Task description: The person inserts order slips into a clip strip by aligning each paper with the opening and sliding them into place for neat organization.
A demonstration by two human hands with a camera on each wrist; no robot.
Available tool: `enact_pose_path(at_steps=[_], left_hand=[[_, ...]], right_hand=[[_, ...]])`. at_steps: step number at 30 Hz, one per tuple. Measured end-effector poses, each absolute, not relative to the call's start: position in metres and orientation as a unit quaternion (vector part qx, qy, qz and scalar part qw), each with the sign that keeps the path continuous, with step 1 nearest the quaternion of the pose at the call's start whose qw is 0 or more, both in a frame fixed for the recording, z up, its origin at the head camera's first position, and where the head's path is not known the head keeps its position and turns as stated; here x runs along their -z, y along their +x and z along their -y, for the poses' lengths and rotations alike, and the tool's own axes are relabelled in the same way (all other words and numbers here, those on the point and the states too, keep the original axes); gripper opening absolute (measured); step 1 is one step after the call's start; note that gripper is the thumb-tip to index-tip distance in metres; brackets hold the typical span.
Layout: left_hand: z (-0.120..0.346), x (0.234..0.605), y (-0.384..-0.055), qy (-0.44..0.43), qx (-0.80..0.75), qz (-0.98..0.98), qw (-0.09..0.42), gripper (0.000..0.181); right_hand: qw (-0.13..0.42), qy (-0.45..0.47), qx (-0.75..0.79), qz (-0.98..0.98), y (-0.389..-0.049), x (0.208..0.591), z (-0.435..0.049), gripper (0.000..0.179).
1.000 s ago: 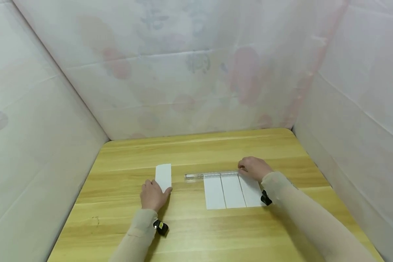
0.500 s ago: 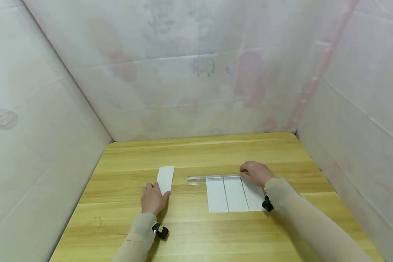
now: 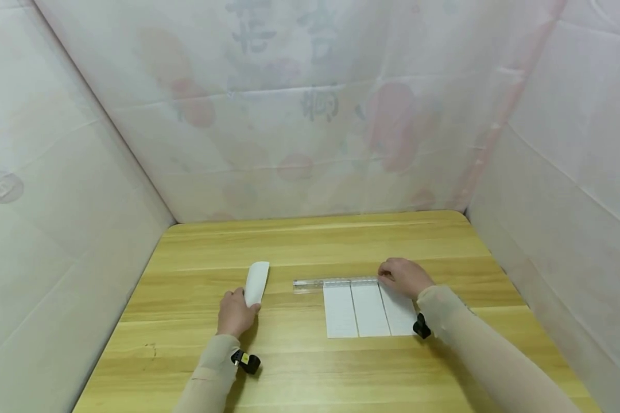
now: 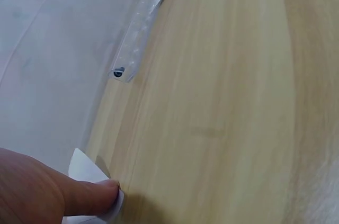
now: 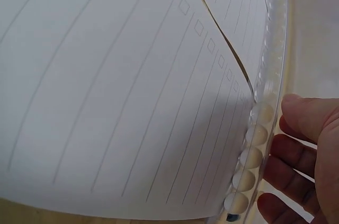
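My left hand (image 3: 236, 314) pinches the lower end of a narrow white paper sheet (image 3: 257, 282), which bows in a curve. The left wrist view shows the thumb (image 4: 92, 197) pressed on its edge; the other fingers are hidden there. At right, a clear plastic binding strip (image 3: 308, 286) lies along the tops of three white paper sheets (image 3: 370, 311) set side by side. Bent fingers of my right hand (image 3: 405, 277) hold the strip's right end. In the right wrist view, the sheets (image 5: 122, 86) carry printed lines and small boxes, and round bumps run along the strip.
The wood-grain table (image 3: 310, 373) has rounded far corners. Pale printed fabric walls (image 3: 299, 137) stand behind it and at both sides. Each wrist wears a small black camera (image 3: 247, 362). Bare tabletop lies between the loose sheet and the strip.
The loose sheet has gone from flat to curved, and my left hand has shifted slightly left with it. My right hand stays at the strip's end. The head view has tilted slightly.
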State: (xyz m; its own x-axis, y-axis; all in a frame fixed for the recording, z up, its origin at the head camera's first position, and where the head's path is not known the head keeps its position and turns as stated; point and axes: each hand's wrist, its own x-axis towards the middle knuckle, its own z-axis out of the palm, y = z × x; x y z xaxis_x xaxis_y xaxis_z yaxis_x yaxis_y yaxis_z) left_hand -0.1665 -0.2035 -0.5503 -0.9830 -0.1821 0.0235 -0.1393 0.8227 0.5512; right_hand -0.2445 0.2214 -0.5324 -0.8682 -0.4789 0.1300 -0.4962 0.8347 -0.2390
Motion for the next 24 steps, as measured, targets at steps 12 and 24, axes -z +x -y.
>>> enact_pose_path(at_steps=[12, 24], left_hand=[[0.2056, 0.5429, -0.1698, 0.091, 0.303, 0.948, 0.045, 0.045], [0.2053, 0.5440, -0.1710, 0.071, 0.309, 0.947, 0.038, 0.067]], right_hand=[[0.033, 0.263, -0.137, 0.954, -0.2486, 0.5344, -0.2245, 0.005], [0.037, 0.270, -0.143, 0.951, -0.2498, 0.5386, -0.2271, 0.007]])
